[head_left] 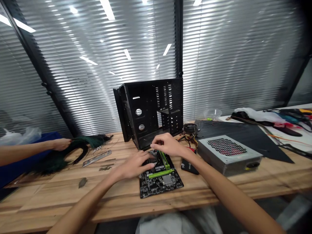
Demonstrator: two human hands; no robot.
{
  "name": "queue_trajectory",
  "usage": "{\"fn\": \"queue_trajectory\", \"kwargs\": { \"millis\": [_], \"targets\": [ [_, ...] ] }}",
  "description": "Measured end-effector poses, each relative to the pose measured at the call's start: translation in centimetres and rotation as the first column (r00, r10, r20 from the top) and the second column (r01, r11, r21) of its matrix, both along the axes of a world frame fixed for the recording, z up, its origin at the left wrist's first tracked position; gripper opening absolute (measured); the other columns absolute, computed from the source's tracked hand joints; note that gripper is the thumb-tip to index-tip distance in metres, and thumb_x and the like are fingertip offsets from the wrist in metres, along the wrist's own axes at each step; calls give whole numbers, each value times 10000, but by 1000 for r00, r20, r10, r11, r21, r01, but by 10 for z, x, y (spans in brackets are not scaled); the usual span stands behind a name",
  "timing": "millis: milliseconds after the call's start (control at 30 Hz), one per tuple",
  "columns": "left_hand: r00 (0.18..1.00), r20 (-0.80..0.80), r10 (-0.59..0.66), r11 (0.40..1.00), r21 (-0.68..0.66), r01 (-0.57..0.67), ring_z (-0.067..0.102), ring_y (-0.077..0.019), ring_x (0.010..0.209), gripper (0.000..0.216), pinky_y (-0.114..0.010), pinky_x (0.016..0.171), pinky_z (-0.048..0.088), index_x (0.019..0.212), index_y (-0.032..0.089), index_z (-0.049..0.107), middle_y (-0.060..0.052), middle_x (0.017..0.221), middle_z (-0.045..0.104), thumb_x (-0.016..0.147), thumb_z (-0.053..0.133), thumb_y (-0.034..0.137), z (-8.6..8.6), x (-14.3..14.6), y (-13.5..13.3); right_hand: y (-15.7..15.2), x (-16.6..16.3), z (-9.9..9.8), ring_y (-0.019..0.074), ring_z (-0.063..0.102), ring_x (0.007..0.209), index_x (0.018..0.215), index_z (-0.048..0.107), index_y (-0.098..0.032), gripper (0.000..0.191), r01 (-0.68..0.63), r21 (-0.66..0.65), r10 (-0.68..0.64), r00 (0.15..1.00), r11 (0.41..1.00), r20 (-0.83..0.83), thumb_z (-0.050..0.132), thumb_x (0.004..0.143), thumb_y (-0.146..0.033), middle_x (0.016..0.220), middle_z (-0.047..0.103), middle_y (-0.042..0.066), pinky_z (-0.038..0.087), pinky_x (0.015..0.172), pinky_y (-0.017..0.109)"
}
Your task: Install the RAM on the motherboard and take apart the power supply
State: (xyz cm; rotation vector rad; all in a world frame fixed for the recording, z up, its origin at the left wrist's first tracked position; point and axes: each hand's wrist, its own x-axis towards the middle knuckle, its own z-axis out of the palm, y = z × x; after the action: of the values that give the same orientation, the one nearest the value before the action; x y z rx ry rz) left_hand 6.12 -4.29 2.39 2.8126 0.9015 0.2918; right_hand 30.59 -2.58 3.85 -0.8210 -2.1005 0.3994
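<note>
A black motherboard [159,187] with green slots lies flat on the wooden table in front of me. Over its left side rests my left hand [135,165], open, with fingers stretched out across the board. My right hand [168,145] hovers at the board's far edge, its fingers curled and the thumb close to the index finger. Whatever it may pinch is too small or hidden to make out. Behind both hands stands an open black computer case [151,110], its side panel off.
To the right sit a grey power supply [226,154], a small black box-shaped drive [189,166], a round fan [189,128] with wires and a black panel [268,139]. At left, another person's hand [60,144] grips dark green stringy material near a metal strip [97,158].
</note>
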Motion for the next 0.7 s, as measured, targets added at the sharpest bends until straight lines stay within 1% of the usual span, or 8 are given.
{"fn": "queue_trajectory", "kwargs": {
  "millis": [67, 133, 200, 267, 400, 567, 700],
  "targets": [
    [996, -93, -10, 1000, -10, 9, 532, -301, 1379, 619, -436, 1174, 404, 1485, 230, 560, -104, 1517, 583, 1045, 437, 648, -4, -2, 1, 0, 0, 1, 123, 587, 664, 888, 760, -175, 193, 18, 3, -18, 1000, 1000, 5, 666, 962, -326, 745, 702, 0, 404, 650, 252],
    [987, -155, -36, 999, -35, 31, 445, -324, 1484, 726, -457, 1227, 361, 1578, 242, 467, -107, 1630, 471, 1014, 458, 700, -8, -3, 2, 0, 1, 2, 123, 577, 662, 889, 750, -174, 195, 28, 4, -28, 1000, 1000, 8, 654, 971, -323, 736, 688, -1, 396, 648, 254],
    [982, -182, -59, 998, -45, 52, 386, -332, 1535, 768, -468, 1256, 329, 1609, 256, 430, -101, 1679, 402, 999, 470, 721, -11, -4, 3, -1, 0, 2, 123, 578, 669, 884, 742, -173, 191, 28, 3, -28, 1000, 1000, 10, 653, 973, -316, 746, 690, 2, 396, 654, 254],
    [978, -195, -72, 997, -41, 65, 349, -335, 1561, 761, -485, 1277, 297, 1615, 272, 427, -91, 1698, 369, 1001, 465, 720, -13, -4, 3, -1, 0, 3, 120, 581, 671, 882, 738, -172, 183, 26, 4, -26, 1000, 1000, 7, 654, 972, -308, 755, 697, 2, 401, 661, 253],
    [972, -221, -78, 997, -39, 71, 344, -333, 1568, 729, -503, 1290, 274, 1615, 288, 431, -81, 1706, 348, 1020, 424, 709, -13, 0, 2, -1, 0, 2, 115, 577, 663, 877, 736, -173, 182, 33, 5, -33, 999, 999, 2, 659, 970, -308, 745, 693, -6, 399, 655, 250],
    [973, -217, -74, 997, -33, 68, 364, -295, 1565, 734, -444, 1304, 272, 1619, 265, 428, -83, 1696, 360, 1029, 404, 702, -13, 2, 1, 1, 1, 1, 112, 564, 654, 876, 736, -175, 184, 37, 0, -37, 999, 999, 8, 662, 967, -318, 738, 684, -12, 387, 638, 249],
    [974, -222, -50, 999, -12, 48, 400, -298, 1545, 800, -431, 1290, 310, 1632, 227, 399, -98, 1687, 372, 1010, 411, 730, -15, 2, 1, 1, 2, 2, 118, 583, 662, 880, 726, -178, 184, 38, -13, -38, 999, 999, 10, 652, 972, -319, 741, 686, -11, 398, 641, 250]
  ]
}}
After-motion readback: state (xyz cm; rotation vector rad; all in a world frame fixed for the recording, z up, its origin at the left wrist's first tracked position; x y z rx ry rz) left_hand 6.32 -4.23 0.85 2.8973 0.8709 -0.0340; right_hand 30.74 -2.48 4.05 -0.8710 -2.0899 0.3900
